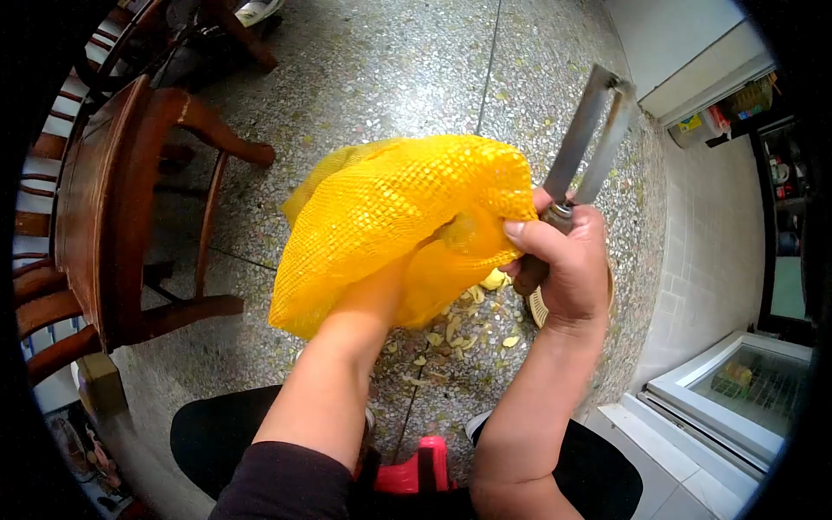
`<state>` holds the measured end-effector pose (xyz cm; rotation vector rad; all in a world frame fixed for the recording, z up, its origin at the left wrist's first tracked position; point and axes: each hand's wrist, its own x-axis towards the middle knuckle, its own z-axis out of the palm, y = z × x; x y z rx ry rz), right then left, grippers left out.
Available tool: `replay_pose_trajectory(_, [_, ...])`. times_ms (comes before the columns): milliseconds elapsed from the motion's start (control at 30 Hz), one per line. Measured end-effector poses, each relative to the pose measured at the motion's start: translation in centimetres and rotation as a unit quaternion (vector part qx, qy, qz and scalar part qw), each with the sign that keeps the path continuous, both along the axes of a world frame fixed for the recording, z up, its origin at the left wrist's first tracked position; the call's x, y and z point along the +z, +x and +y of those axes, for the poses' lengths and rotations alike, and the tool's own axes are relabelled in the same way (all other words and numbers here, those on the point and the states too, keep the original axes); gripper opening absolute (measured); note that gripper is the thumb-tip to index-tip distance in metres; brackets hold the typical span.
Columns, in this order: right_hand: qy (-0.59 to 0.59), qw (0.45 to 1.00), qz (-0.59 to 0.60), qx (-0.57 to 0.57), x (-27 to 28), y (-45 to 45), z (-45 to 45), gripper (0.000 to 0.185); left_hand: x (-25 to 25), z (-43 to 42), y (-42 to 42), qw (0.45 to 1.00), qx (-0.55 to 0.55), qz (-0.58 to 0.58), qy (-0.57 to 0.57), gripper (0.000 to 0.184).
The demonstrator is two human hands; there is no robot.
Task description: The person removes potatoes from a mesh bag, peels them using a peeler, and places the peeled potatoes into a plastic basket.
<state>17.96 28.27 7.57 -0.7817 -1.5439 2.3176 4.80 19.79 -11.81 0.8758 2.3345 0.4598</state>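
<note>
A yellow mesh bag [390,208] hangs in front of me with its mouth towards me. My left forearm [334,364] reaches into it. The left hand is inside the bag, so its fingers and anything in them are hidden. My right hand [568,264] is closed around the wooden handle of a peeler [585,143], its two metal strips pointing up and away. The thumb of that hand also pinches the bag's rim. Below the bag, a pale yellow peeled piece [494,279] shows beside a cream basket [539,308], which my right hand partly covers.
Peelings [455,329] lie scattered on the speckled floor [399,78]. A dark wooden chair [113,217] stands at left. At right are a tiled wall [693,251] and a glass-topped white freezer [737,390]. A pink-red object [429,468] sits between my legs.
</note>
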Motion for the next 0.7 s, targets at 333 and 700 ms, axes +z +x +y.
replay_pose_trajectory(333, [0.015,0.999,0.034,-0.021,-0.8,0.2,0.9,0.021,1.8,-3.0,-1.9,0.918,0.189,-0.259,0.236,0.039])
replay_pose_trajectory(700, [0.022,0.998,-0.009,-0.054,1.0,0.3,-1.6,0.026,12.1,-13.1,2.0,0.639,0.292,-0.607,0.372,0.04])
